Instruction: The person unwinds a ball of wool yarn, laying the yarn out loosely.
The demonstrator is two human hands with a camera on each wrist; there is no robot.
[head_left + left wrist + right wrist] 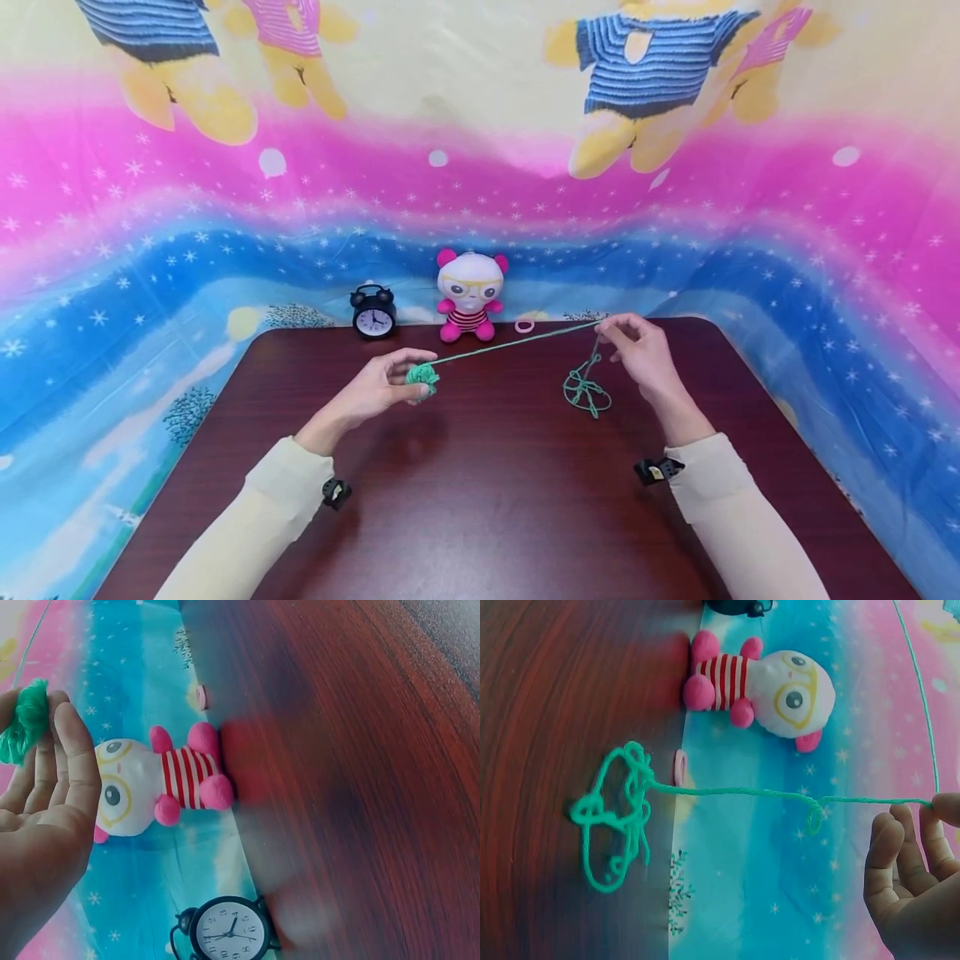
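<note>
1. Centrally, a green strand (517,341) runs straight and taut above the bench (480,508), rising slightly from left to right.
2. On the left, the left hand (377,383) pinches the ball (422,379) of yarn between thumb and fingers; the strand leaves it toward the far right.
3. On the right, the right hand (641,350) pinches the strand between thumb and forefinger, its other fingers loosely bent.
4. Below the right hand hangs the tangle (585,389), a cluster of open loops and crossings; whether its lowest loops touch the bench cannot be told. Between tangle and fingertips, the yarn carries a small loop (814,819).
5. Along the far edge, left to right: clock (374,321), doll (471,292), ring (201,697).
6. Step in hand, as judged: control of the strand between ball and tangle. Tension is best kept even, firm enough for neat turns on the ball, gentle enough not to cinch the crossings into knots.
7. Likely faults: the small loop could tighten if pulled hard, so it is better opened at the right fingertips. The tangle might swing and snag on itself; slow pulls should help. A light left grip would keep the turns from slipping or being crushed.
</note>
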